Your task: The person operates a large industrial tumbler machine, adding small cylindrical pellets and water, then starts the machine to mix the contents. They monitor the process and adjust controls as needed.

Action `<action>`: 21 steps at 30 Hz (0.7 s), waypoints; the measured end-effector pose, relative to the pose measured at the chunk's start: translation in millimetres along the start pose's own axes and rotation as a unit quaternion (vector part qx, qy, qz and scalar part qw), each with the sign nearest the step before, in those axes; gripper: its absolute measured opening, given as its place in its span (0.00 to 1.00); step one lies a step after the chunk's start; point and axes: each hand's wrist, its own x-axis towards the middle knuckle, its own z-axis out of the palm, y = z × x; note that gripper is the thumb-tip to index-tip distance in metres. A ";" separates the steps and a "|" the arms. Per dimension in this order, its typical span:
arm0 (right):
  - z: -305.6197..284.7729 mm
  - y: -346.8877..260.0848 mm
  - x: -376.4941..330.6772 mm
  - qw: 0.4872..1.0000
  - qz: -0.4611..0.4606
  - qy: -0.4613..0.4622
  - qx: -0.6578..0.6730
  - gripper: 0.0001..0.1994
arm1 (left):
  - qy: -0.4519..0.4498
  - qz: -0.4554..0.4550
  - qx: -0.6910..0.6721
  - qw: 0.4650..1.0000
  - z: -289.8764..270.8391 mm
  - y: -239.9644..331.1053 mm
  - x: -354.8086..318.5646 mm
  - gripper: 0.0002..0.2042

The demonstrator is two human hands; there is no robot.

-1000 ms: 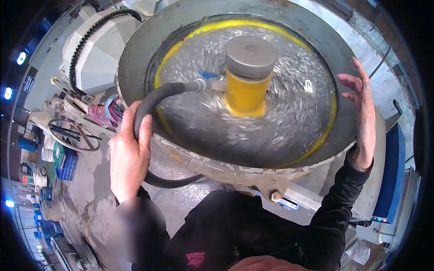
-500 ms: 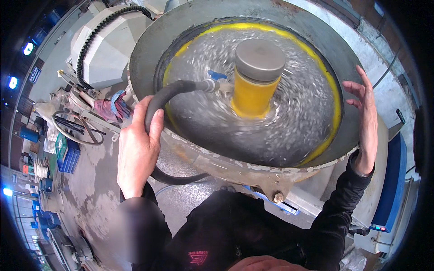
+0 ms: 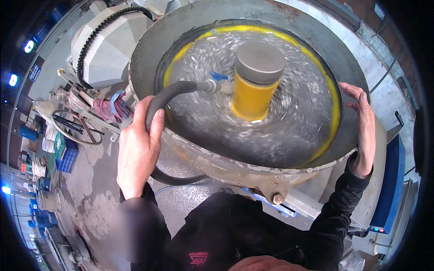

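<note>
My left hand [image 3: 139, 151] is wrapped round a thick black hose [image 3: 174, 90] at the left front rim of a large round metal tub [image 3: 312, 20]. The hose arches over the rim and ends in a metal fitting with a blue valve lever [image 3: 219, 76], close to a yellow centre post [image 3: 254, 97] with a grey cap. Many small silvery pieces [image 3: 199, 58], blurred by motion, swirl in the tub around the post. My right hand [image 3: 364, 119] is over the right rim, its wrist at the edge and its slightly bent fingers apart, holding nothing.
A bracket with a bolt [image 3: 277, 198] juts from the tub's front. Left stand a grey machine housing [image 3: 106, 54], a stained cloth [image 3: 113, 107] and blue crates [image 3: 68, 158]. A blue panel with small lights [image 3: 389, 189] stands at the right.
My right hand has dropped slightly, its fingertips lower along the tub's right side. The silvery pieces have shifted in their swirl. My left hand keeps its grip on the hose.
</note>
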 end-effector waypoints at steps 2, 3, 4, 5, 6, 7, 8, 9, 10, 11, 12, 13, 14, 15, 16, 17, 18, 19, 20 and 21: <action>-0.5 -1.0 -0.2 1.000 -0.005 -0.003 -0.013 0.31 | 0.001 -0.001 0.001 1.000 0.0 0.4 -0.3 0.15; -0.6 -1.3 -0.3 1.000 -0.009 -0.005 -0.016 0.31 | 0.001 -0.001 -0.003 1.000 0.4 0.6 -0.2 0.15; -0.7 -1.6 -0.3 1.000 -0.014 -0.008 -0.019 0.31 | 0.002 -0.002 -0.007 1.000 0.7 0.8 -0.2 0.15; -0.8 -1.9 -0.2 1.000 -0.015 -0.008 -0.018 0.31 | 0.003 -0.003 0.004 1.000 0.8 0.8 0.0 0.15; -0.7 -2.1 0.0 1.000 -0.015 -0.009 -0.018 0.31 | 0.003 0.003 -0.007 1.000 0.5 0.6 0.2 0.15; -0.7 -2.3 0.1 1.000 -0.013 -0.007 -0.020 0.31 | 0.002 0.008 -0.003 1.000 0.2 0.3 0.4 0.15; -0.6 -2.5 0.2 1.000 -0.016 -0.009 -0.018 0.31 | 0.002 0.013 0.000 1.000 0.1 0.0 0.6 0.15; -0.5 -2.6 0.3 1.000 -0.016 -0.009 -0.019 0.31 | 0.002 0.011 -0.003 1.000 0.2 -0.4 0.8 0.15; -0.4 -2.7 0.2 1.000 -0.012 -0.006 -0.025 0.31 | 0.001 0.009 -0.006 1.000 0.3 -0.6 1.0 0.15; -0.4 -2.7 0.0 1.000 -0.015 -0.008 -0.019 0.31 | 0.002 0.008 0.005 1.000 0.4 -0.7 0.9 0.15; -0.4 -2.6 -0.3 1.000 -0.013 -0.008 -0.018 0.30 | 0.000 0.009 -0.008 1.000 0.4 -0.6 0.6 0.15; -0.6 -2.5 -0.6 1.000 -0.010 -0.005 -0.021 0.30 | 0.000 0.010 -0.007 1.000 0.0 -0.4 0.2 0.15; -0.7 -2.1 -0.6 1.000 -0.012 -0.009 -0.015 0.30 | 0.001 0.010 0.007 1.000 -0.2 0.0 -0.1 0.15; -0.6 -1.6 -0.5 1.000 -0.011 -0.009 -0.013 0.30 | 0.003 0.012 -0.001 1.000 -0.2 0.6 -0.3 0.15; -0.9 -1.0 -0.5 1.000 -0.009 -0.007 -0.016 0.30 | 0.005 0.013 0.005 1.000 -0.2 1.2 -0.4 0.15; -1.2 -0.5 -0.4 1.000 -0.008 -0.009 -0.010 0.30 | 0.008 0.012 0.022 1.000 -0.2 1.8 -0.4 0.15; -1.3 0.2 -0.1 1.000 -0.006 -0.010 -0.009 0.30 | 0.009 0.017 0.025 0.999 -0.8 2.3 -0.7 0.15; -1.3 0.7 0.1 1.000 -0.003 -0.009 -0.011 0.30 | -0.002 -0.013 0.018 1.000 -0.5 2.8 -0.5 0.15; -1.2 1.3 0.7 1.000 -0.004 -0.013 -0.005 0.31 | -0.005 -0.003 -0.004 1.000 -0.6 3.1 -0.6 0.15; -1.5 1.5 0.7 1.000 -0.001 -0.014 -0.001 0.31 | 0.001 -0.003 0.015 1.000 -0.5 3.4 -0.6 0.15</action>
